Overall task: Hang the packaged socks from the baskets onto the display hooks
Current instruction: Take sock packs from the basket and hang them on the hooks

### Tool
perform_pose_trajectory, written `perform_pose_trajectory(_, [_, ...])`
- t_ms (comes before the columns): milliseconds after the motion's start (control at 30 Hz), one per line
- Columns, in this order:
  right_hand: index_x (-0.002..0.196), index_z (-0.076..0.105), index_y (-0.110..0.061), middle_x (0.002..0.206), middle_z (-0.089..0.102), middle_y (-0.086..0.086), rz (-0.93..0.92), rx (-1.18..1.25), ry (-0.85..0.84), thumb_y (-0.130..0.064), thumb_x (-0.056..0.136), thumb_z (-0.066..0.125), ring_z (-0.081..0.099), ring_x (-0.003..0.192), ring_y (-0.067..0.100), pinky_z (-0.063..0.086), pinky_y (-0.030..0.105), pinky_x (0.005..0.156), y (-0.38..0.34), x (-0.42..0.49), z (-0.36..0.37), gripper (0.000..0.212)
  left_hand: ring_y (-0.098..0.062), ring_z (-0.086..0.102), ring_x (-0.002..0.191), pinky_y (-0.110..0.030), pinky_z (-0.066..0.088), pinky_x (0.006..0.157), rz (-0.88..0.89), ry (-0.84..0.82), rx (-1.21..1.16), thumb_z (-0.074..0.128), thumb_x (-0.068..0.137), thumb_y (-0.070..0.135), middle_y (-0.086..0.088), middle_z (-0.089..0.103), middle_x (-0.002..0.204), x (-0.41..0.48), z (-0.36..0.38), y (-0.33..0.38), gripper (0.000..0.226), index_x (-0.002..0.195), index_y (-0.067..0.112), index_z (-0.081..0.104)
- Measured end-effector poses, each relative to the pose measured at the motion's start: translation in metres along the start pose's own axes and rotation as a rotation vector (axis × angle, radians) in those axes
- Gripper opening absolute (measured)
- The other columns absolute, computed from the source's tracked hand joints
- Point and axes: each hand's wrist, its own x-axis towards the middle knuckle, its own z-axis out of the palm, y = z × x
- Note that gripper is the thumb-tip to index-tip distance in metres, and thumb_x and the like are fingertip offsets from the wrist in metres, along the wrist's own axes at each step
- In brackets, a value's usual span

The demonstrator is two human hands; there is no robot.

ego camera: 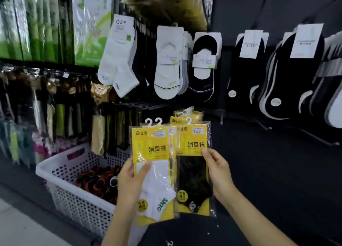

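Head view: left hand point(129, 182) grips white-sock pack point(151, 145), right hand point(220, 175) pinches black-sock pack point(192, 173), inner edges meeting; basket point(79, 205) just left.

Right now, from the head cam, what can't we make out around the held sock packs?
All head view.
Pack count behind the white-sock pack in the left hand: the front pack covers them.
Price label on the black-sock pack, held by the right hand: print too small.
Basket contents: blurred, partly behind the left hand.
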Motion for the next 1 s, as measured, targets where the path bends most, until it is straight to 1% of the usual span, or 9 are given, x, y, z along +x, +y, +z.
perform_pose_trajectory(133, [0.100,0.068,-0.014,0.100,0.073,0.005,-0.034,-0.056,0.050,-0.027,0.096,0.054,0.066,0.102,0.022,0.050,0.038,0.097,-0.003,0.027,0.023,0.020,0.005,0.066,0.092,-0.010,0.052,0.068,0.017,0.105,0.015,0.068,0.085,0.022,0.019,0.072,0.100,0.014,-0.026,0.002,0.023,0.106,0.031,0.064])
perform_pose_trajectory(267, [0.101,0.066,-0.006,0.100,0.072,0.013,-0.054,-0.101,0.105,-0.023,0.097,0.054,0.067,0.099,0.026,0.051,0.042,0.096,0.008,0.052,0.042,0.022,-0.009,0.065,0.104,-0.038,0.049,0.095,-0.003,0.142,0.027,0.069,0.082,0.027,0.011,0.072,0.106,0.019,-0.039,0.001,0.029,0.111,0.029,0.064])
perform_pose_trajectory(333, [0.099,0.063,0.001,0.096,0.067,0.023,-0.044,-0.118,0.150,-0.023,0.096,0.055,0.066,0.089,0.030,0.054,0.040,0.090,0.017,0.064,0.046,0.025,-0.009,0.067,0.100,-0.040,0.049,0.094,-0.002,0.146,0.021,0.069,0.082,0.027,0.013,0.073,0.100,0.021,-0.042,0.001,0.022,0.103,0.032,0.065])
perform_pose_trajectory(400, [0.094,0.064,-0.002,0.080,0.064,0.015,-0.039,-0.131,0.179,-0.024,0.095,0.056,0.060,0.074,0.019,0.054,0.027,0.070,0.023,0.075,0.050,0.024,-0.007,0.066,0.099,-0.038,0.049,0.094,-0.003,0.151,0.015,0.069,0.081,0.028,0.015,0.073,0.099,0.023,-0.043,0.001,0.021,0.100,0.034,0.065])
perform_pose_trajectory(533, [0.097,0.069,-0.005,0.092,0.068,0.004,0.013,-0.135,0.318,-0.026,0.090,0.065,0.062,0.092,0.019,0.051,0.032,0.087,0.029,0.099,0.051,0.022,-0.010,0.068,0.097,-0.042,0.050,0.094,-0.019,0.142,0.017,0.069,0.082,0.026,0.013,0.073,0.099,0.024,-0.043,-0.002,0.022,0.103,0.031,0.065])
perform_pose_trajectory(633, [0.100,0.067,-0.008,0.084,0.060,-0.004,0.056,-0.170,0.414,-0.029,0.086,0.070,0.058,0.086,0.015,0.045,0.027,0.077,0.029,0.111,0.047,0.025,-0.014,0.067,0.100,-0.045,0.050,0.093,-0.038,0.126,0.014,0.069,0.084,0.025,0.011,0.074,0.100,0.024,-0.044,-0.005,0.022,0.104,0.032,0.065])
perform_pose_trajectory(733, [0.106,0.060,-0.009,0.097,0.060,0.003,0.077,-0.199,0.493,-0.023,0.086,0.070,0.061,0.096,0.023,0.045,0.028,0.074,0.031,0.107,0.040,0.027,-0.012,0.068,0.098,-0.037,0.054,0.084,-0.049,0.093,0.006,0.068,0.084,0.025,0.011,0.073,0.102,0.022,-0.043,-0.006,0.021,0.104,0.033,0.066])
perform_pose_trajectory(867, [0.106,0.059,-0.013,0.116,0.062,0.010,0.045,-0.194,0.301,-0.029,0.089,0.065,0.058,0.099,0.019,0.049,0.032,0.084,0.031,0.075,0.038,0.024,-0.002,0.069,0.087,-0.016,0.053,0.062,-0.060,0.049,0.000,0.066,0.086,0.024,0.013,0.074,0.098,0.019,-0.037,-0.007,0.019,0.102,0.033,0.066])
perform_pose_trajectory(1000, [0.116,0.062,-0.020,0.131,0.058,0.001,0.054,-0.242,-0.057,-0.042,0.096,0.049,0.054,0.119,0.017,0.043,0.035,0.101,0.022,0.032,0.044,0.033,-0.012,0.070,0.095,-0.036,0.055,0.080,-0.111,-0.010,0.001,0.064,0.087,0.023,0.006,0.074,0.103,0.014,-0.026,-0.005,0.021,0.107,0.026,0.066])
